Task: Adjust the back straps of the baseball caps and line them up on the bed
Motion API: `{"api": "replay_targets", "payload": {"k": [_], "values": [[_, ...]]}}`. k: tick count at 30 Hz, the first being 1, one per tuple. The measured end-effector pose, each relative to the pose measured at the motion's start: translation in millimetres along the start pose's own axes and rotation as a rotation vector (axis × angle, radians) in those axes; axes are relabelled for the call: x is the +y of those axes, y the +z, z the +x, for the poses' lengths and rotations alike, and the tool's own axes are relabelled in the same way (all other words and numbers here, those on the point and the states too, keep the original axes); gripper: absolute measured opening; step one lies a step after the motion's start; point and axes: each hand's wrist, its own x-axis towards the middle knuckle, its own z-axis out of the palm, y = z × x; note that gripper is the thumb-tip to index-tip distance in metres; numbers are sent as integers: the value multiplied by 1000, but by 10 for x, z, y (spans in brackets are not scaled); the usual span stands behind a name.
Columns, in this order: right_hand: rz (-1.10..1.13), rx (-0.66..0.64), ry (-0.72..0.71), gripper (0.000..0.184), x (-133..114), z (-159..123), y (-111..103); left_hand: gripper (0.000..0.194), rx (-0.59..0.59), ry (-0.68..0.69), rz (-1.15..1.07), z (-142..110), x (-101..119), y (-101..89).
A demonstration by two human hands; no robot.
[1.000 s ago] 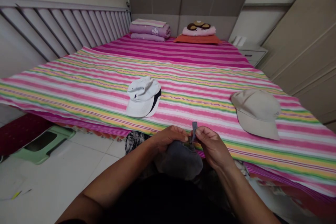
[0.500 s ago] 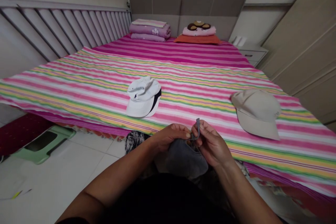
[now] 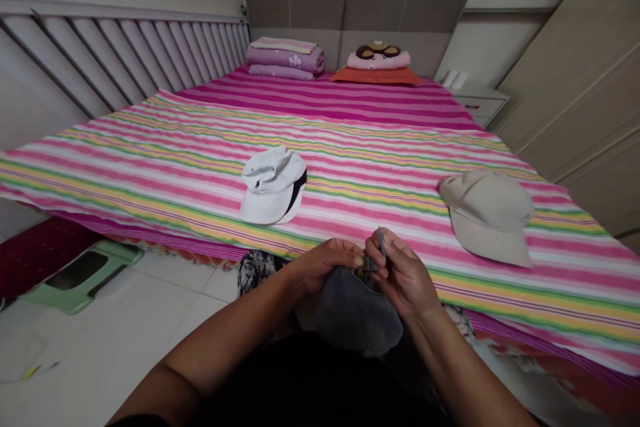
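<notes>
A dark grey cap [image 3: 357,313] hangs over my lap, its back opening turned towards the bed. My left hand [image 3: 327,263] pinches the cap's back edge beside the buckle of its strap. In my right hand [image 3: 400,267] the loose end of the grey strap [image 3: 382,240] is gripped between thumb and fingers, with the tip standing up. The buckle itself is partly hidden by my fingers. Ahead on the bed lie a white cap [image 3: 273,183], stacked over another with a dark part showing, and a beige cap [image 3: 487,213] to the right.
A striped sheet [image 3: 150,167] covers the bed in front of me. Folded purple bedding [image 3: 285,58] and a pink and orange pile [image 3: 377,67] rest by the headboard [image 3: 320,13]. On the floor at left is a green stool [image 3: 80,280]; a nightstand [image 3: 483,103] stands at the far right.
The grey cap has sunk slightly and tilted a little to the right. The strap end in my right hand has turned and shows less above the fingers. The other caps lie as before.
</notes>
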Motion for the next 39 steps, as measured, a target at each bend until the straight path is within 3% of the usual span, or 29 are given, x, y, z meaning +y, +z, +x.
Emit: {"api": "replay_targets", "payload": {"k": [7,14,19,27,34,39], "values": [[-146,95,-135,24,4,-6,-23,18,111,56,25,-17,29,86],[-130,34,-20,23,-69,-23,-50,18,90,83,0,-43,53,93],[-239,-9,-122,20,-56,-62,-51,16,118,82,75,-50,19,67],[-470,11,-265,16,-46,-155,-40,13,50,98,124,-74,-5,80],[-301,28,-191,17,-37,-120,-81,16,26,106,134,-126,45,113],[-340,109,22,21,-10,-83,-90,16,51,122,152,-139,61,106]]}}
